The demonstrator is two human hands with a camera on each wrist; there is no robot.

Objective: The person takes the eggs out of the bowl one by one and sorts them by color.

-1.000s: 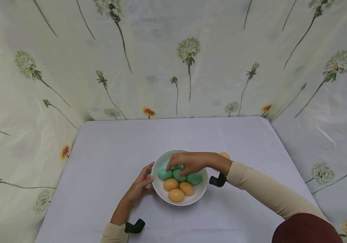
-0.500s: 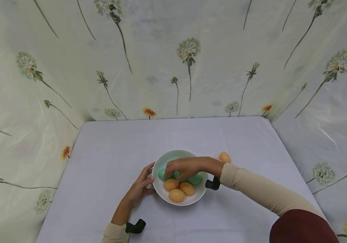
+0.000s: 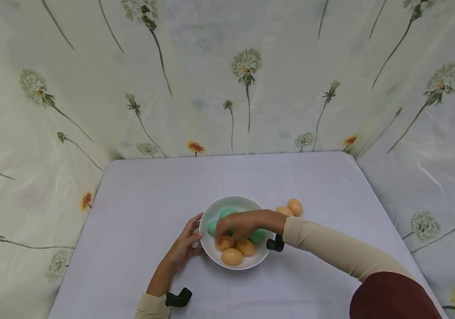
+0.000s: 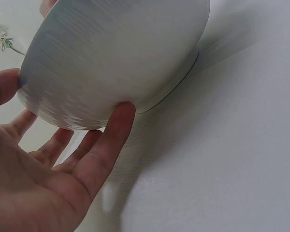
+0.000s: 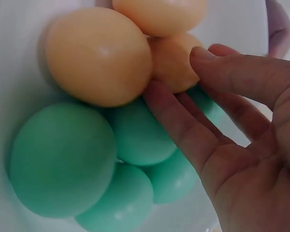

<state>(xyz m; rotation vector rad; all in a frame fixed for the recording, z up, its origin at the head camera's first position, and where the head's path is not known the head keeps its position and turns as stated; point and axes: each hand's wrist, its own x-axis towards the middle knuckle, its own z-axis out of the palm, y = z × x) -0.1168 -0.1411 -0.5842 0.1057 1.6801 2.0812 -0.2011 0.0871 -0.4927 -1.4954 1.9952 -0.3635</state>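
A white bowl (image 3: 257,262) holds several green eggs (image 3: 227,213) and three orange eggs (image 3: 232,256). On its left side my left hand (image 3: 183,243) grips the outer wall; the left wrist view shows the thumb and fingers spread along that wall, fingertips on it. My right hand (image 3: 240,224) reaches down into the bowl. In the right wrist view, its thumb and index finger (image 5: 183,128) straddle one orange egg (image 5: 173,63), tips right at the egg's sides. The other fingers dip among the eggs, over a green egg (image 5: 140,133).
Two more orange eggs (image 3: 295,207) lie on the white-covered table (image 3: 151,186) just beyond the bowl, to the right and behind my right wrist. A curtain with a dandelion print (image 3: 199,66) encloses the back and both sides.
My right hand has moved from over the green eggs toward me, down onto the orange eggs. Two orange eggs on the table have come out from behind the arm. The left hand stays.
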